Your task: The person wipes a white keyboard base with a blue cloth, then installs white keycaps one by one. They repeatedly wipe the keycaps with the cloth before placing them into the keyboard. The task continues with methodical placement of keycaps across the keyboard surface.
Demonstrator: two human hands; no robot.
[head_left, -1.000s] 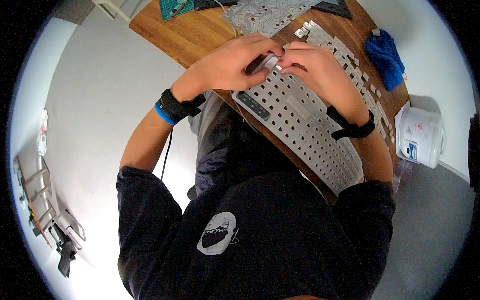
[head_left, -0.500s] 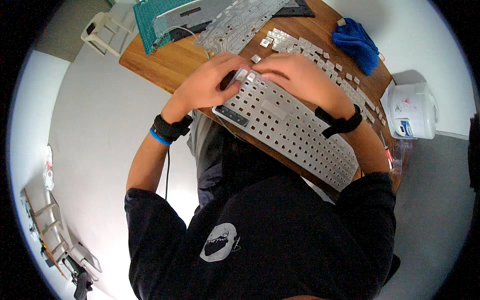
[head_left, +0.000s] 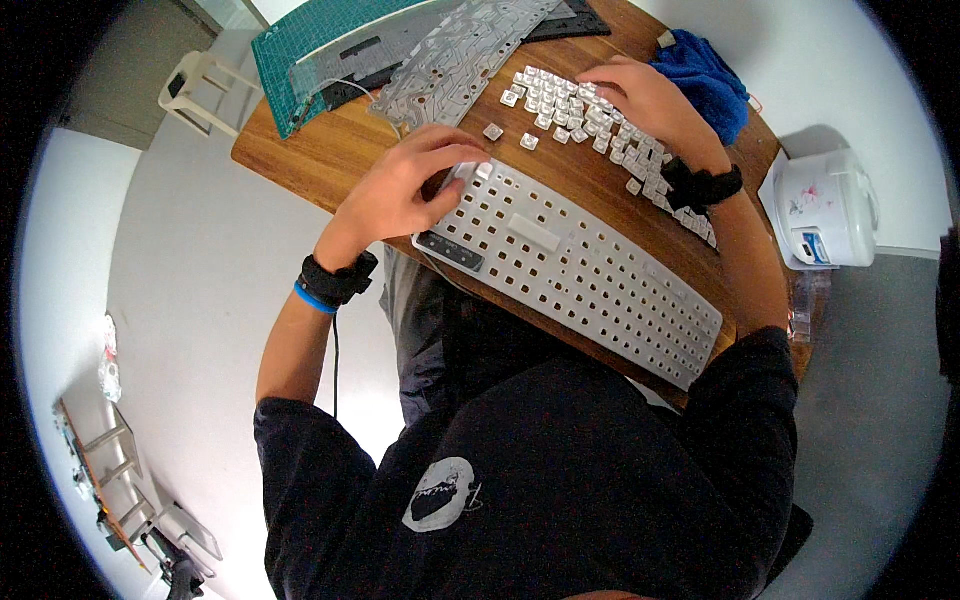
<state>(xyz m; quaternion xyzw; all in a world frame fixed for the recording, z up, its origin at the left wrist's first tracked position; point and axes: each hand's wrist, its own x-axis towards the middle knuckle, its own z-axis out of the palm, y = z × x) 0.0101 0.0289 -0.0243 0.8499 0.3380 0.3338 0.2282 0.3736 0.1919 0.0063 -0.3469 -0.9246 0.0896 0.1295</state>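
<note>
A white keyboard frame [head_left: 600, 262] with rows of square holes lies slantwise along the near edge of the table. Its far left corner is gripped by my left hand [head_left: 405, 185], fingers and thumb curled around it. Beside those fingertips a white keycap [head_left: 484, 171] sits on the frame, and a long white bar-shaped key [head_left: 533, 232] rests across the holes. My right hand [head_left: 655, 100] is stretched over the far side of a spread of white keycaps [head_left: 560, 108], fingers extended and apart. Two loose keycaps [head_left: 528, 141] lie between that spread and the frame.
Behind my left hand lie a clear printed circuit sheet [head_left: 450, 65], a dark panel and a green cutting mat [head_left: 290, 60]. A blue cloth [head_left: 705, 85] is bunched at the far right. To the right stands a white round-bodied appliance [head_left: 825, 210]; a pale chair [head_left: 205, 92] stands far left.
My right hand has left the frame's far left corner and moved right and away, over the keycaps. My left hand stays at the corner. One more loose keycap shows near the frame.
</note>
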